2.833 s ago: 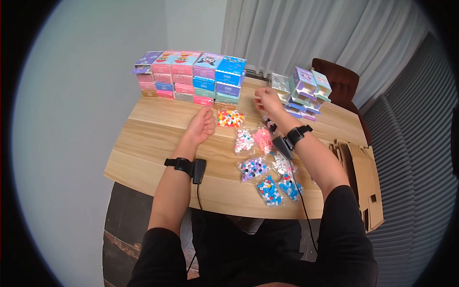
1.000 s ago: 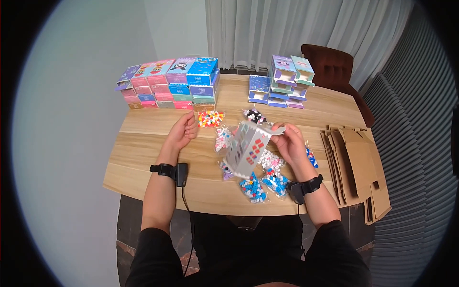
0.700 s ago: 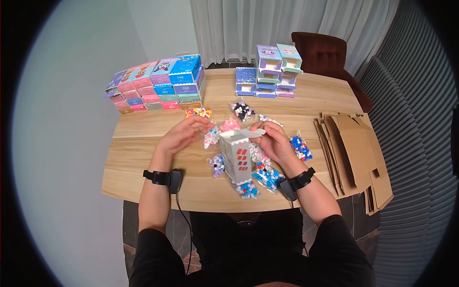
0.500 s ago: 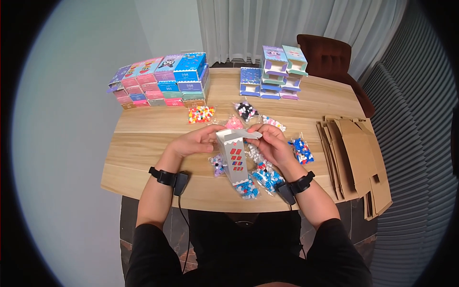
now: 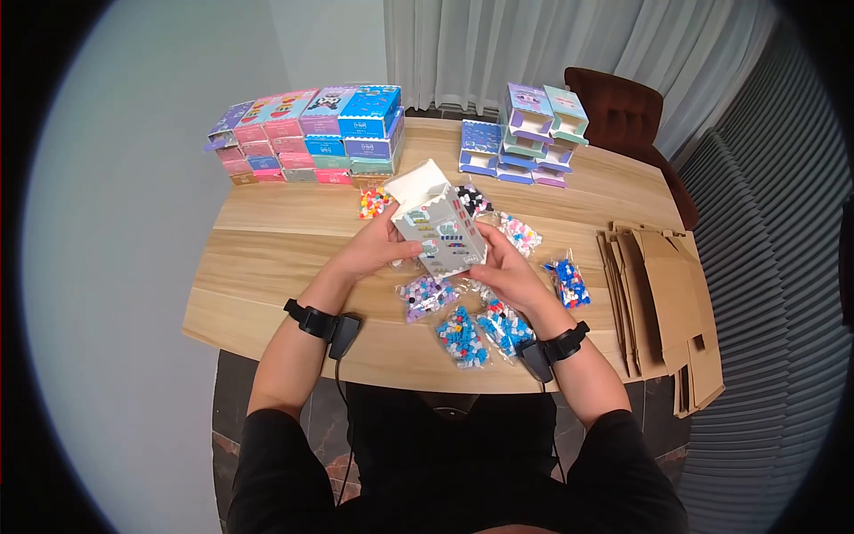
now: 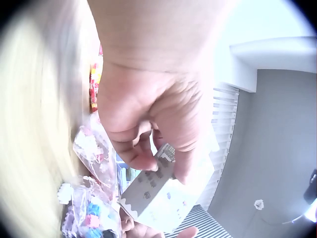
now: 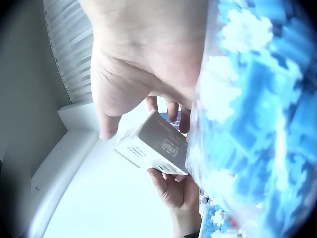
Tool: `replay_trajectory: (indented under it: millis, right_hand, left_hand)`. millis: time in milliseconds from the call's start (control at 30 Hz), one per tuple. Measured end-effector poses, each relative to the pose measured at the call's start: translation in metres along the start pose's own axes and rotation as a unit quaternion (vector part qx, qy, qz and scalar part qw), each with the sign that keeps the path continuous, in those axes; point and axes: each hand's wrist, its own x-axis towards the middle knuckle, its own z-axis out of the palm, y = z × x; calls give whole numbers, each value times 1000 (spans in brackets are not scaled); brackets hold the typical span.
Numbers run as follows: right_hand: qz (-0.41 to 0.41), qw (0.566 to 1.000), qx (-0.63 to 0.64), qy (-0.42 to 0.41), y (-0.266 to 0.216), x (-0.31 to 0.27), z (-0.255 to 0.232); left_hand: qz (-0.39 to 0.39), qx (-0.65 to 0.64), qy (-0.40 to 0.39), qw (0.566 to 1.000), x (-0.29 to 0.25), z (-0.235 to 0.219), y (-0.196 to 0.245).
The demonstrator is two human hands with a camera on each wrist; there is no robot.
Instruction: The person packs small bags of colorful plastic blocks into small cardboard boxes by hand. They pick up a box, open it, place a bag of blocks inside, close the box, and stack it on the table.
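Both hands hold a small white-grey cardboard box [image 5: 442, 237] over the middle of the table. It is tilted, its white flap end pointing up and away, its printed face towards me. My left hand [image 5: 375, 247] grips its left side, thumb across the printed face and fingers behind. At the lower right corner my right hand [image 5: 509, 269] holds it between thumb and fingers. In the left wrist view the left hand [image 6: 148, 104] pinches the box [image 6: 154, 191]. The right wrist view shows the right hand [image 7: 143, 74] around the box's lettered end [image 7: 166, 141].
Clear bags of small building bricks lie below and around the box, among them a purple bag [image 5: 427, 296], a blue bag [image 5: 463, 338] and a dark-blue bag [image 5: 569, 283]. Stacked boxes [image 5: 311, 138] stand back left, open boxes [image 5: 525, 142] back right. Flattened cardboard [image 5: 667, 303] lies right.
My right hand has brought the grey box from the back right to the middle. My left hand has come from the left and taken hold of it; the box has since turned and tilted.
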Motion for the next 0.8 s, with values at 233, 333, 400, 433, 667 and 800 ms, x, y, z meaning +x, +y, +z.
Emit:
replay_trajectory:
  millis: [233, 333, 400, 433, 667, 800]
  right_hand:
    - [-1, 976, 199, 92, 3, 2, -20]
    - [-34, 960, 256, 110, 0, 5, -24]
    - [-36, 960, 256, 110, -1, 4, -23]
    - [-38, 960, 256, 109, -1, 4, -24]
    - [-55, 955, 270, 107, -2, 5, -26]
    - [-41, 955, 274, 103, -2, 5, -27]
  left_hand:
    - [25, 113, 105, 988, 5, -24, 5]
    - [9, 173, 117, 978, 5, -32, -2]
    - [-1, 199, 91, 976, 4, -29, -8]
    - [10, 194, 107, 975, 6, -31, -10]
    - [55, 147, 278, 948, 9, -56, -10]
    - [46, 190, 293, 936, 10, -64, -20]
